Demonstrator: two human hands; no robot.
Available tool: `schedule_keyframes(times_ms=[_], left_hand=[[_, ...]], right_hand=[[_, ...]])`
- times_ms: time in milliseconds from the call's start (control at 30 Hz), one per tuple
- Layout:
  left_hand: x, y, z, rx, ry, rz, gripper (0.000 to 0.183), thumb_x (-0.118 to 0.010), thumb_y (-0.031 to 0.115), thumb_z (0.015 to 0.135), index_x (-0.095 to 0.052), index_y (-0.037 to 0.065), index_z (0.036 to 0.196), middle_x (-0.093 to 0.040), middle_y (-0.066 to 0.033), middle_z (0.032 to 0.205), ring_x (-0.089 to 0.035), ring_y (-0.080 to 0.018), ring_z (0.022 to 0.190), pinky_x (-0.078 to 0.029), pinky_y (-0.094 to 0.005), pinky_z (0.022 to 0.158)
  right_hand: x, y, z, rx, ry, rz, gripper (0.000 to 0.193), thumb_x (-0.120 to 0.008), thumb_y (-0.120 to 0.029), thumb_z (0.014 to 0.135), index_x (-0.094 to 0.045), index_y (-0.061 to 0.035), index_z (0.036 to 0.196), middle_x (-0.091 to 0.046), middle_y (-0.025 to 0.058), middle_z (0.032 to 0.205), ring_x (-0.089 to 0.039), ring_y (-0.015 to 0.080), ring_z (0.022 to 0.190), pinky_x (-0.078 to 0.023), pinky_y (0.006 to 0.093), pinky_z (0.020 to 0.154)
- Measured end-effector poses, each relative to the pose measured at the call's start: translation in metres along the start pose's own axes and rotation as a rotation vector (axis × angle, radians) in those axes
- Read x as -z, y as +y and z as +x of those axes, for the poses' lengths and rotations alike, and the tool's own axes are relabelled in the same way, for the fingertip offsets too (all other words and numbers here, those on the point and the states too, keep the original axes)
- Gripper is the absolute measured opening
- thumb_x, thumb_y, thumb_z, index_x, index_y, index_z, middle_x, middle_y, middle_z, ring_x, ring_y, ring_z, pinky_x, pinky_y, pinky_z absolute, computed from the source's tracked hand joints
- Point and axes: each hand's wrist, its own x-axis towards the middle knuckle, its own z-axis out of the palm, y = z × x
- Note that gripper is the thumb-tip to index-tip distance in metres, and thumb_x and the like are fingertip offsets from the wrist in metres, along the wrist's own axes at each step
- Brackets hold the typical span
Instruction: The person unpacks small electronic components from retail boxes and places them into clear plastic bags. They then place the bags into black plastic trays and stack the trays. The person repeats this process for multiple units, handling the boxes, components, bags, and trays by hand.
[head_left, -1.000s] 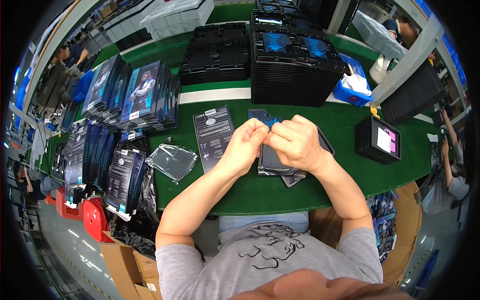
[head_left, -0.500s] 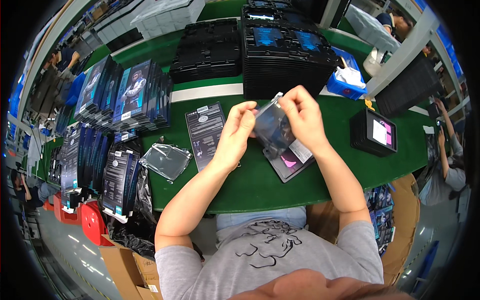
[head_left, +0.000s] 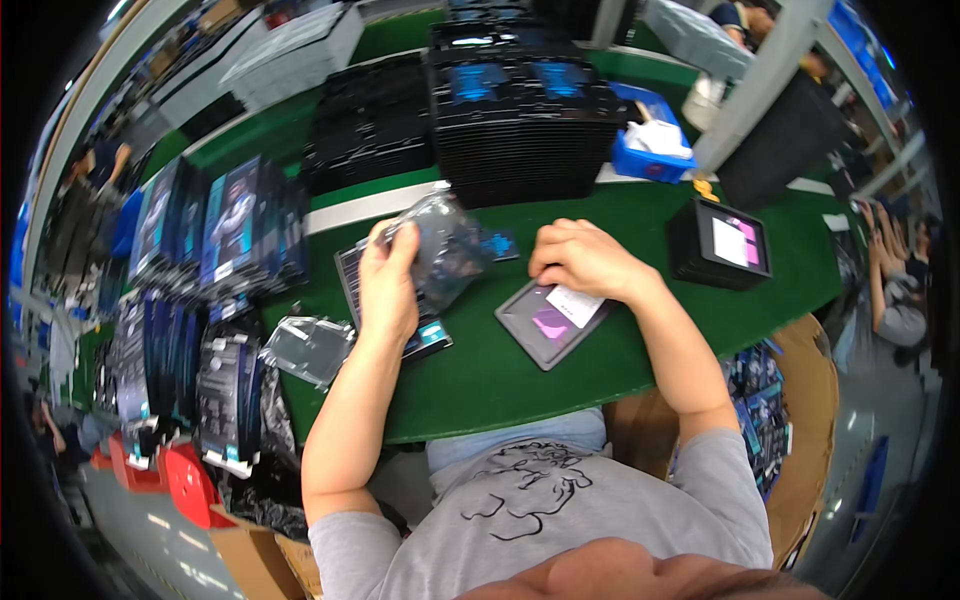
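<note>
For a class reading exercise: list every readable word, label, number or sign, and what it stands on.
No text is clear enough to quote.
White label on the grey tray: too small.
White sheet on the black stack: too small.
Upright dark blue boxes: blurred.
Clear bag in the left hand: no readable print.
Grey shirt: line drawing, nothing readable.

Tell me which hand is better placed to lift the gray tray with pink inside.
Probably your right hand: it is at the far edge of the gray tray, while your left hand is busy holding a clear plastic bag.
</note>
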Motion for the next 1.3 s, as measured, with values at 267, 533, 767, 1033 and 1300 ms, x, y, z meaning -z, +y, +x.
schedule_keyframes(times_ms=[267, 533, 767, 1033, 1300], left_hand=[[0.005, 0.006, -0.006, 0.067, 0.089, 0.053, 0.028, -0.056, 0.012, 0.098, -0.049, 0.003, 0.123, -0.060, -0.0079, 0.111, -0.058, -0.0153, 0.099, -0.047, -0.0312, 0.091], [-0.006, -0.004, -0.010, 0.050, -0.086, 0.155, 0.025, -0.057, 0.007, 0.096, -0.051, 0.004, 0.120, -0.062, -0.0066, 0.107, -0.057, -0.0132, 0.097, -0.047, -0.0295, 0.090], [-0.002, -0.005, -0.009, 0.040, -0.085, 0.207, 0.026, -0.061, 0.009, 0.094, -0.052, 0.005, 0.117, -0.061, -0.0048, 0.104, -0.057, -0.0116, 0.093, -0.048, -0.0283, 0.085], [0.002, -0.007, -0.010, 0.055, -0.060, 0.206, 0.026, -0.057, 0.010, 0.097, -0.046, 0.006, 0.121, -0.057, -0.0059, 0.109, -0.053, -0.0119, 0.100, -0.044, -0.0282, 0.091], [-0.006, -0.005, -0.016, -0.015, -0.239, 0.310, 0.022, -0.059, 0.009, 0.096, -0.052, 0.006, 0.117, -0.058, -0.0035, 0.106, -0.054, -0.0103, 0.100, -0.043, -0.0258, 0.090]], right_hand=[[0.109, 0.009, -0.072, -0.166, 0.460, -0.291, 0.008, -0.072, -0.011, 0.076, -0.068, -0.0089, 0.084, -0.062, 0.0041, 0.083, -0.062, 0.0250, 0.085, -0.050, 0.0371, 0.074], [0.142, 0.107, -0.169, -0.610, 0.401, -0.225, 0.010, -0.068, -0.009, 0.082, -0.069, -0.0045, 0.090, -0.063, 0.0060, 0.086, -0.061, 0.0249, 0.088, -0.048, 0.0352, 0.077], [0.126, 0.120, -0.160, -0.585, 0.436, -0.258, 0.010, -0.068, -0.008, 0.082, -0.068, -0.0035, 0.092, -0.061, 0.0057, 0.086, -0.061, 0.0229, 0.084, -0.048, 0.0335, 0.075], [0.123, 0.114, -0.160, -0.644, 0.451, -0.277, 0.011, -0.069, -0.013, 0.082, -0.071, -0.0061, 0.091, -0.064, 0.0059, 0.086, -0.063, 0.0252, 0.086, -0.049, 0.0361, 0.076], [0.114, 0.117, -0.162, -0.595, 0.458, -0.340, 0.011, -0.069, -0.012, 0.081, -0.069, -0.0044, 0.089, -0.063, 0.0075, 0.086, -0.063, 0.0271, 0.087, -0.049, 0.0370, 0.077]])
